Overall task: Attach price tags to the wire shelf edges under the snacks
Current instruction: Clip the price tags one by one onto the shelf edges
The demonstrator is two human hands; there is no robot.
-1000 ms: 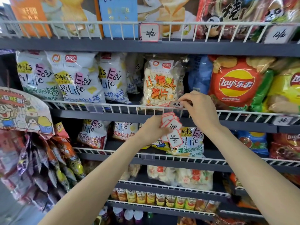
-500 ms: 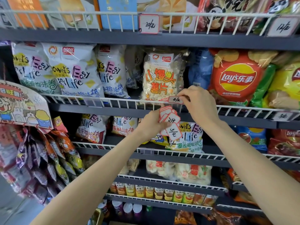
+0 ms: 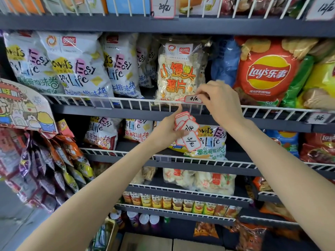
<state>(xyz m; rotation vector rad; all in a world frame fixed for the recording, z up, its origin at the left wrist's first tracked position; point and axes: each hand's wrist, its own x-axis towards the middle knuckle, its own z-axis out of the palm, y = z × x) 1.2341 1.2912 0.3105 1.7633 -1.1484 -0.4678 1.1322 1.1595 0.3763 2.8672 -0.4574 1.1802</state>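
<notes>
Shop shelving fills the whole view, wire rails [image 3: 126, 103] fronting rows of snack bags; the landmark is the clear bag of puffed chips [image 3: 179, 69] with orange lettering, mid-shelf. Right hand [image 3: 220, 102] is pinching a small red-edged price tag [image 3: 193, 99] against the top wire right below that bag, fingertips curled over the tag's right end; whether it's actually clipped on yet I can't tell. Left hand [image 3: 167, 131], lower and a bit left of the bag, grips a fanned stack of spare tags [image 3: 186, 130] between thumb and fingers.

My take on doing this bit well: keep the tag level along the wire and centred under the bag, not drifting toward the red chip bag [image 3: 266, 71] to the right; press until it sits flush, then give a light tug before letting go; keep the spare stack clear of the rail so nothing snags; other tags already hang on the shelf above the bag [image 3: 163, 7], so match that look.
</notes>
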